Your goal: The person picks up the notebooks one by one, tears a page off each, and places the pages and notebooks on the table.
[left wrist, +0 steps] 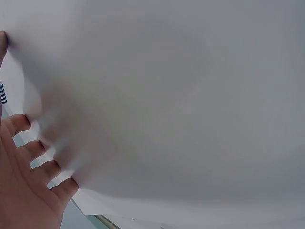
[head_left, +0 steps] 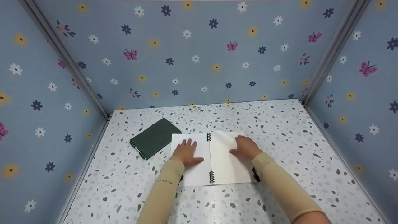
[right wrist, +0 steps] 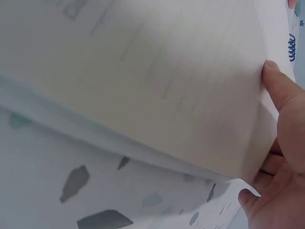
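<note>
- Head view: an open spiral notebook (head_left: 214, 158) lies at the middle of the speckled table (head_left: 279, 130). The left hand (head_left: 186, 152) rests flat on its left page, fingers spread. The right hand (head_left: 245, 147) lies on the right page, fingers towards the spiral; this view does not show a grip. A closed green notebook (head_left: 155, 137) lies just beside the open one, towards the table's left edge.
- Left wrist view: straight fingers (left wrist: 28, 152) lie against the white page (left wrist: 167, 95), pinching nothing.
- Right wrist view: thumb (right wrist: 281, 86) and fingers (right wrist: 252, 200) pinch 1 lifted page (right wrist: 157, 81) above the table.
</note>
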### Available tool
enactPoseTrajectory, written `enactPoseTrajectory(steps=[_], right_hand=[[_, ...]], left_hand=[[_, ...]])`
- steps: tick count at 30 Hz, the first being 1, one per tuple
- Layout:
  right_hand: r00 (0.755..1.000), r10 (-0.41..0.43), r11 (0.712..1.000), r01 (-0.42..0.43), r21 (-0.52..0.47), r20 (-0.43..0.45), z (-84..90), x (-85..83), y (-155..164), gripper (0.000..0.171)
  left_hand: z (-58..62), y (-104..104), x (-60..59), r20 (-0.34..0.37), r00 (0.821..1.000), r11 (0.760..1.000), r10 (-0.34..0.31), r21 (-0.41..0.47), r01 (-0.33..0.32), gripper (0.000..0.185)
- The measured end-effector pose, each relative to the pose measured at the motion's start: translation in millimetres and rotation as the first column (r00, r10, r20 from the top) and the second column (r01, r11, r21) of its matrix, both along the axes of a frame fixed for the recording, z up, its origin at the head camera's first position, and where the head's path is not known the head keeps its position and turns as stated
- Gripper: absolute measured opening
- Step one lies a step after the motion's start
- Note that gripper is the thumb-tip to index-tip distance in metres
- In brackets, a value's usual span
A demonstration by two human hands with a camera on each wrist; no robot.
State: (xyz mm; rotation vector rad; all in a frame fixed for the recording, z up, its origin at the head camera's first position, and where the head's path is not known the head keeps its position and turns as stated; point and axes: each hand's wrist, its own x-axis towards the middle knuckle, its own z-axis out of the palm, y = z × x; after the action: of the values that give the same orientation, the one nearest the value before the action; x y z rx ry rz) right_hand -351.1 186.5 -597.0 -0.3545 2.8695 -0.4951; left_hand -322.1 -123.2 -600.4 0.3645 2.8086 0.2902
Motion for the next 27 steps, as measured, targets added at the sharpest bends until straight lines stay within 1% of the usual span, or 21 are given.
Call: enactPoseTrajectory(steps=[2, 5, 8, 11, 15, 18, 21, 24, 25, 27], right_hand=[[1.000, -0.017, 0.999, 0.017, -0.049, -0.009, 1.6, 2.0, -2.8, 0.064], [0.998, -0.070, 0.988, 0.070, -0.138, 0.004, 5.2, 5.2, -9.5, 0.058], [0.990, -0.134, 0.965, 0.138, -0.221, 0.031, 9.7, 7.3, -16.8, 0.058], [0.980, -0.193, 0.935, 0.196, -0.295, 0.042, 15.5, 8.2, -20.9, 0.065], [0.957, -0.277, 0.879, 0.287, -0.382, 0.083, 24.6, 7.9, -18.7, 0.082], [0.936, -0.330, 0.835, 0.349, -0.425, 0.121, 29.7, 7.1, -12.9, 0.091], [0.917, -0.366, 0.793, 0.396, -0.463, 0.158, 32.4, 5.9, -6.6, 0.095], [0.895, -0.395, 0.750, 0.444, -0.490, 0.207, 33.9, 4.4, -1.4, 0.097], [0.886, -0.405, 0.735, 0.462, -0.495, 0.226, 34.4, 3.9, 0.4, 0.095], [0.870, -0.421, 0.718, 0.493, -0.491, 0.258, 34.0, 2.6, 3.5, 0.088]], left_hand=[[-0.6, -0.2, -1.6, 0.000, 1.000, 1.000, 0.001, -0.008, -0.001, 0.099], [-2.3, -0.9, -4.1, 0.002, 1.000, 1.000, 0.000, -0.018, 0.000, 0.100], [-4.5, -1.7, -5.2, 0.002, 1.000, 1.000, 0.001, -0.005, -0.001, 0.100], [-6.5, -1.9, -6.2, 0.008, 1.000, 1.000, -0.002, -0.005, 0.002, 0.101], [-6.7, -1.2, -5.0, 0.011, 1.000, 1.000, -0.004, -0.009, 0.004, 0.101], [-4.4, -0.9, -2.6, 0.003, 1.000, 1.000, -0.002, 0.011, 0.002, 0.100], [-3.3, -0.9, -1.7, 0.004, 1.000, 1.000, -0.002, 0.009, 0.002, 0.099], [-4.7, -0.7, -2.4, 0.004, 1.000, 1.000, -0.003, 0.003, 0.003, 0.099], [-5.1, -0.7, -2.8, 0.007, 1.000, 1.000, -0.002, 0.000, 0.002, 0.099], [-5.4, -0.5, -3.2, 0.008, 1.000, 1.000, 0.001, 0.004, -0.001, 0.099]])
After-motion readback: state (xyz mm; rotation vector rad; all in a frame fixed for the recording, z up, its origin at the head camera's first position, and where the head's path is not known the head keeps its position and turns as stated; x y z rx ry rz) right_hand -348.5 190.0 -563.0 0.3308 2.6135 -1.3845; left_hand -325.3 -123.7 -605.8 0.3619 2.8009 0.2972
